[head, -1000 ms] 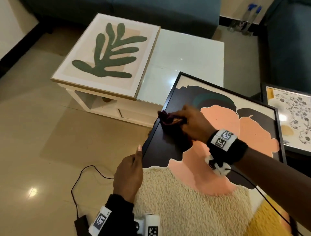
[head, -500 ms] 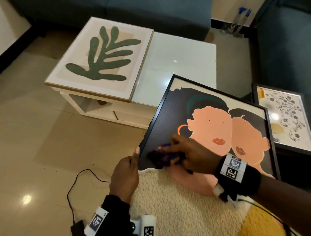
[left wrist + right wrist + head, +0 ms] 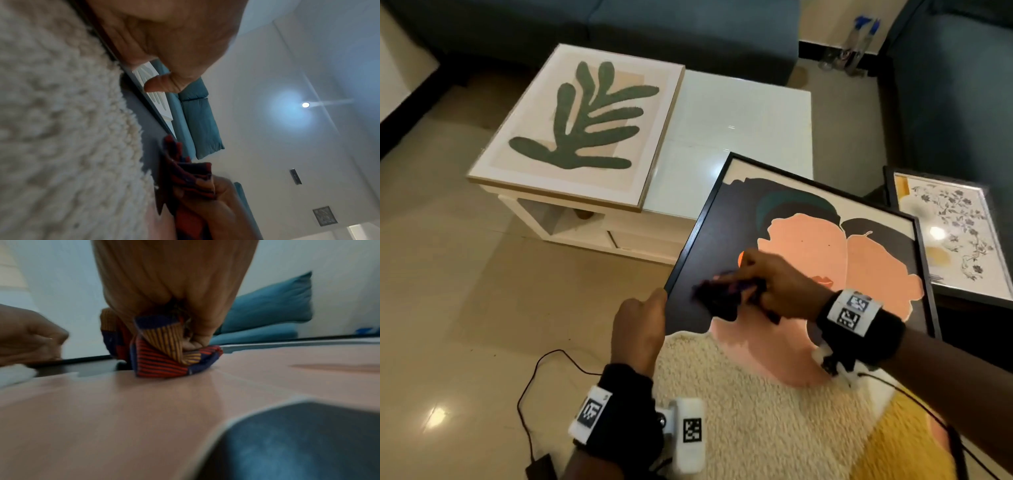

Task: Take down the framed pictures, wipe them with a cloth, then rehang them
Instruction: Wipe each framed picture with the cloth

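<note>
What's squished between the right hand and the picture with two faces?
A crumpled striped cloth, gripped by the right hand and pressed onto the black-framed picture; the right wrist view shows it.

Three framed pictures are showing: the portrait (image 3: 808,240), the leaf print (image 3: 582,126) and the floral print (image 3: 952,236). One cloth (image 3: 726,294) is lying bunched on the portrait. Two hands are working, left (image 3: 637,329) and right (image 3: 777,287). One table (image 3: 750,113) is standing there, and two spray bottles (image 3: 859,44)
</note>
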